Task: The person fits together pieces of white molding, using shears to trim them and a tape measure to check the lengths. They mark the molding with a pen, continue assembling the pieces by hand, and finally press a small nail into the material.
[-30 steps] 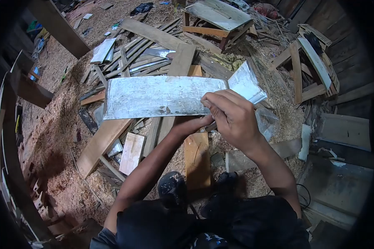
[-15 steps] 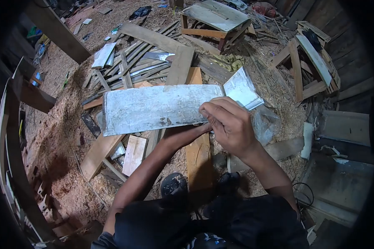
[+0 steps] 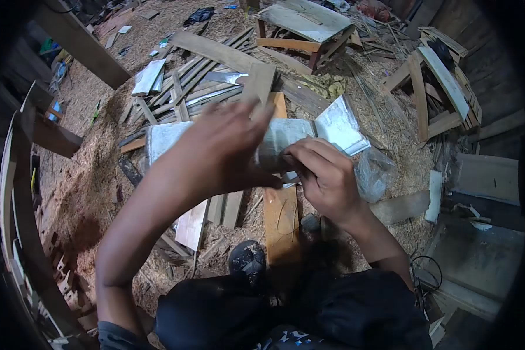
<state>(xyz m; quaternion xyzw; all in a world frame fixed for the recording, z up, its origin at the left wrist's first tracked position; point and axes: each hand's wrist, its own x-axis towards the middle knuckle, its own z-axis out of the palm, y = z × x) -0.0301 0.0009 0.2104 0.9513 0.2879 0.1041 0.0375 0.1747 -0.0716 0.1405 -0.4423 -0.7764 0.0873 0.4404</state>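
A pale, whitish board (image 3: 163,140) lies crosswise in front of me, its middle covered by my left hand (image 3: 230,143). That hand is over the board, blurred by motion, with its thumb pointing right; whether it holds anything is hidden. At the board's right part, my right hand (image 3: 325,178) is closed with thumb and fingers pinched together; what is between them is too small to name. Just beyond the board's right end rests a white angled piece (image 3: 339,125). Under the board runs an orange-brown plank (image 3: 281,224).
A heap of thin wooden strips (image 3: 186,93) and a saw (image 3: 224,77) lie ahead. Farther right stand a low wooden bench (image 3: 306,22) and a wooden frame (image 3: 443,81). Clear plastic (image 3: 374,174) is right of my right hand. Wood shavings cover the floor.
My left hand has come from beneath the board to above it, now covering its middle. My right hand keeps its pinch at nearly the same place.
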